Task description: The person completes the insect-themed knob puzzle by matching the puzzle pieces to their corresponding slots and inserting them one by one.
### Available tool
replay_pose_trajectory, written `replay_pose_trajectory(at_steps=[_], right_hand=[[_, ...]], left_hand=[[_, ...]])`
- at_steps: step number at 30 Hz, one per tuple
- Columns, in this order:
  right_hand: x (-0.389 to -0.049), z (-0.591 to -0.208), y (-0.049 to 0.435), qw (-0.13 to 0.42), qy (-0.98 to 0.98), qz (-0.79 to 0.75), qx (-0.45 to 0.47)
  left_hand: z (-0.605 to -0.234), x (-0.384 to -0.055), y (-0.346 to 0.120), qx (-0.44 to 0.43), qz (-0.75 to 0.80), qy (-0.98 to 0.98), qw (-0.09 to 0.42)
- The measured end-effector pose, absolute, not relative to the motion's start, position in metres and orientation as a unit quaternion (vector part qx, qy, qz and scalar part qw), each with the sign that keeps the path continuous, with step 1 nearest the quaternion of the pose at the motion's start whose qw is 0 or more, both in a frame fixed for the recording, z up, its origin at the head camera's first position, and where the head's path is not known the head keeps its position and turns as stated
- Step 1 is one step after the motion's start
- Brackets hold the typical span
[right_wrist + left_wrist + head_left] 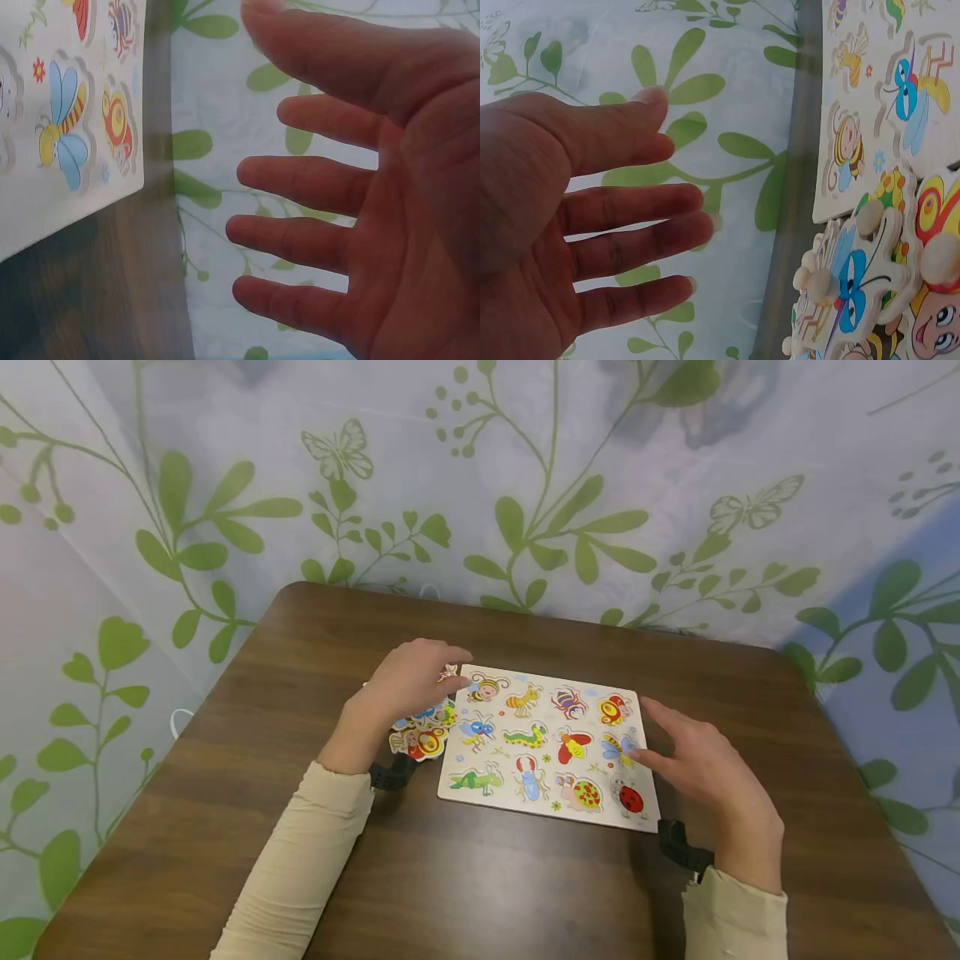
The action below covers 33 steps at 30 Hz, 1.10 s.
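Twelve bug-shaped hollows, in three rows of four, cover the wooden board (552,758), which lies flat on the brown table (525,885) between the hands. The left hand (411,683) hovers over the board's left edge, and the right hand (705,760) is just beside its right edge; the two are well apart, fingers extended, nothing in either. Whether a fingertip grazes the board is hard to tell. Steadying it probably needs only a light press of the right fingers on the rim, keeping the thumb off the dragonfly picture (618,749), which it partly covers in the head view. Close by the board's left side, partly under the left hand, loose pieces (420,743) lie heaped, with a mosquito piece (847,289) near the top. Each is likely best pinched by its round knob (823,286) and lifted straight up, topmost first, since overlapping edges could snag and spill the heap. The left wrist's black strap (392,772) sits near the heap and might brush it. Beyond the table hangs a leaf-patterned backdrop (405,443).
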State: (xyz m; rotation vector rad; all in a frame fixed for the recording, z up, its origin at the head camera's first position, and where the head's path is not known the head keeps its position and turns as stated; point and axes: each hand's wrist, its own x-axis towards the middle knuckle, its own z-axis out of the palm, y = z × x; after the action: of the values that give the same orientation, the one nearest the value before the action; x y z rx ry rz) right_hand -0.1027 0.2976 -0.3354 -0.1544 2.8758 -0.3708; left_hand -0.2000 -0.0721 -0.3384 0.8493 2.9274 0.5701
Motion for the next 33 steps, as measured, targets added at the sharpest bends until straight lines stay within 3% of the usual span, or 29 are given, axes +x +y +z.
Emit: replay_pose_trajectory(at_steps=[6,22,33], right_hand=[[-0.102,-0.340,0.308,0.142,0.979,-0.143,-0.040],[-0.108,-0.376,0.330,0.221,0.961,-0.163,-0.010],[-0.104,-0.369,0.330,0.257,0.959,-0.116,0.010]], left_hand=[[-0.340,-0.207,-0.084,0.254,0.176,0.950,0.039],[-0.353,-0.213,-0.096,0.244,0.192,0.951,-0.008],[-0.356,-0.215,-0.089,0.246,0.190,0.950,-0.009]])
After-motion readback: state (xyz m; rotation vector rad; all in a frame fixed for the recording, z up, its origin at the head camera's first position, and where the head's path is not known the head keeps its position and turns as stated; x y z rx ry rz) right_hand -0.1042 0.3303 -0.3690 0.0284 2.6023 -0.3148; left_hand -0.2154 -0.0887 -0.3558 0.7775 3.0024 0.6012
